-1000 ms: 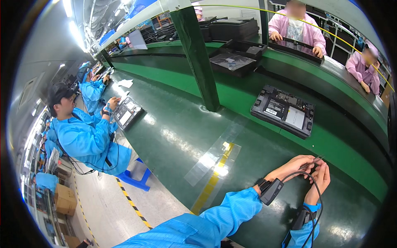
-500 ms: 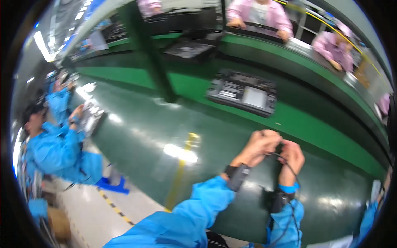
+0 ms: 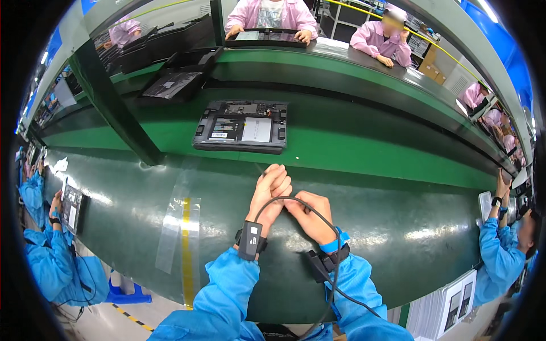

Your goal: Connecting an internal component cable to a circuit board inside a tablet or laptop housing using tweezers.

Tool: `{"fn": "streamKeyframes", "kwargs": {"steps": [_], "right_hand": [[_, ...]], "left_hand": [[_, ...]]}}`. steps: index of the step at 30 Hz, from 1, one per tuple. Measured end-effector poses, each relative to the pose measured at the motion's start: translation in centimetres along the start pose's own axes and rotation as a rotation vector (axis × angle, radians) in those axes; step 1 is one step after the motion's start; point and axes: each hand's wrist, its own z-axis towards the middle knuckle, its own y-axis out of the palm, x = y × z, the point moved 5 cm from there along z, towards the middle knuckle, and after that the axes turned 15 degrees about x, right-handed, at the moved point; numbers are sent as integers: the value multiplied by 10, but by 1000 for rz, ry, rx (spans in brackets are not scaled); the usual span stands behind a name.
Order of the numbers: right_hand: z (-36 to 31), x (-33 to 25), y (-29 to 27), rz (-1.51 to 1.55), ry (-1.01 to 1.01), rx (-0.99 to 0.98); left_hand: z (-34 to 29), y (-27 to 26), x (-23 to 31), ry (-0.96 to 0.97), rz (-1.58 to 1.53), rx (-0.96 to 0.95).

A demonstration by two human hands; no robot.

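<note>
My left hand (image 3: 269,193) is closed in front of me above the green bench, fingers curled inward. A thin, blurred dark tip (image 3: 261,169) sticks out by its fingers; its kind is not clear. My right hand (image 3: 313,216) is closed as well, its fingertips against or just beside the left palm. What it pinches, if anything, is hidden. A black cable (image 3: 296,200) arches from the box (image 3: 250,240) strapped on my left wrist, over the right fingers, and down along my right sleeve. Beyond my hands lies an opened laptop base (image 3: 240,126), its battery and boards exposed.
A green post (image 3: 114,105) rises at the left. Yellow tape (image 3: 186,250) crosses the bench. Another dark laptop part (image 3: 173,82) lies far left on the line. Co-workers in blue sit on both sides, others in pink opposite. Stacked panels (image 3: 443,307) stand lower right.
The whole view has swung, so the bench and laptop base sit farther left in the picture. My hands stay close together; the right one now sits lower against the left palm.
</note>
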Motion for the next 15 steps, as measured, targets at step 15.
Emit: {"fn": "streamKeyframes", "kwargs": {"steps": [15], "right_hand": [[0, 14, -1, 339, 308, 99]], "left_hand": [[6, -4, -13, -21, -2, 24]]}}
